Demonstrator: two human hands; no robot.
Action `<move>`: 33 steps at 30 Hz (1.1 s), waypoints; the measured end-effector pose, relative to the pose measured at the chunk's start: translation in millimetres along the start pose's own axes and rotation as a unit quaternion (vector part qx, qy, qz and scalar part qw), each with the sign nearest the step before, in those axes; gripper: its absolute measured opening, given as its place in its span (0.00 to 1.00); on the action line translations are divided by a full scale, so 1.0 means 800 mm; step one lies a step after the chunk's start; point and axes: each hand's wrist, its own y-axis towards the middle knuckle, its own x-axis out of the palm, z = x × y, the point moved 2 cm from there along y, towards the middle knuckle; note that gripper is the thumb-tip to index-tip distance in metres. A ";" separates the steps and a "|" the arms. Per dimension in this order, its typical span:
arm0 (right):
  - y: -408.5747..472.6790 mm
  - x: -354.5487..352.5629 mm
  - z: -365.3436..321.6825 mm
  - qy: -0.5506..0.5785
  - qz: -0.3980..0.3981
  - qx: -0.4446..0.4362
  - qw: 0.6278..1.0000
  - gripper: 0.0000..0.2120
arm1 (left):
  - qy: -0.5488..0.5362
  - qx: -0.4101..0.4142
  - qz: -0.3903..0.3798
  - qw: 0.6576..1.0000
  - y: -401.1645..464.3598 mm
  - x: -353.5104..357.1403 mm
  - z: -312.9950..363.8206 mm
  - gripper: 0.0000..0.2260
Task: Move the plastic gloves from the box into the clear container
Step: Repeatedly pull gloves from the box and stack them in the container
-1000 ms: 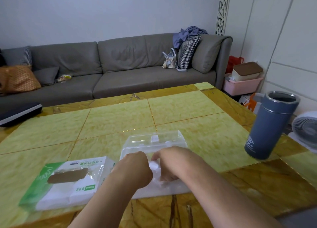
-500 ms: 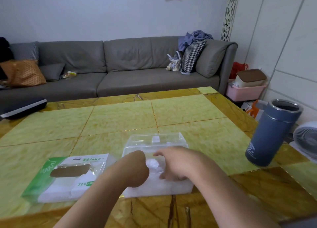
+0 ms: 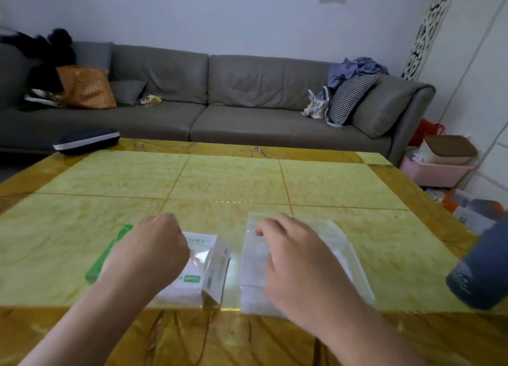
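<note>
A grey sofa [image 3: 220, 98] runs along the back wall of a living room, and in front of it a yellow-green tiled table [image 3: 233, 181] carries the work. The left hand [image 3: 154, 247] sits over the green-and-white glove box [image 3: 211, 266], its grip curled shut like a fist above the opening; whether it pinches a plastic glove underneath cannot be told, as the hand hides the slot. Just to the right of that hand, with a narrow strip of table between, the clear container [image 3: 341, 253] lies under the right hand [image 3: 291, 258], whose fingers are bent and press down on its top. A pale stack inside looks like gloves already moved, though blur leaves that uncertain. Well to the right of the right hand, a dark blue tumbler [image 3: 483, 269] stands at the table's edge.

The risks, as I judge them: the thin film may cling and come out in a clump or tear; the light box may lift with the pull unless held down; and a wide sweep of the right arm could knock the tumbler off the edge.
</note>
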 end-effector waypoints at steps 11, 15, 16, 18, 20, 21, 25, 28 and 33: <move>0.016 0.096 -0.076 -0.068 -0.163 -0.163 0.971 0.29 | 0.145 0.148 -0.203 0.957 0.015 0.044 -0.061 0.10; 0.014 0.101 -0.071 -0.077 -0.153 -0.173 0.970 0.29 | 0.050 0.095 -0.179 0.978 0.021 0.045 -0.057 0.11; 0.013 0.103 -0.071 -0.080 -0.151 -0.176 0.969 0.29 | 0.025 0.077 -0.157 0.984 0.020 0.043 -0.058 0.14; 0.013 0.108 -0.067 -0.089 -0.146 -0.179 0.969 0.28 | -0.052 0.035 -0.114 0.992 0.019 0.033 -0.060 0.18; 0.013 0.111 -0.063 -0.089 -0.129 -0.178 0.972 0.25 | -0.106 0.016 -0.027 0.994 0.019 0.017 -0.066 0.12; 0.013 0.112 -0.063 -0.083 -0.125 -0.178 0.973 0.23 | -0.117 0.013 0.014 0.993 0.017 0.009 -0.069 0.08; 0.013 0.110 -0.059 -0.068 -0.143 -0.161 0.974 0.22 | -0.183 0.025 0.098 0.978 0.013 -0.008 -0.073 0.06; 0.011 0.112 -0.057 -0.062 -0.150 -0.157 0.974 0.22 | -0.295 0.028 0.144 0.944 0.010 -0.015 -0.071 0.07; 0.010 0.117 -0.052 -0.049 -0.108 -0.161 0.980 0.21 | -0.480 0.014 0.173 0.860 0.000 -0.031 -0.057 0.05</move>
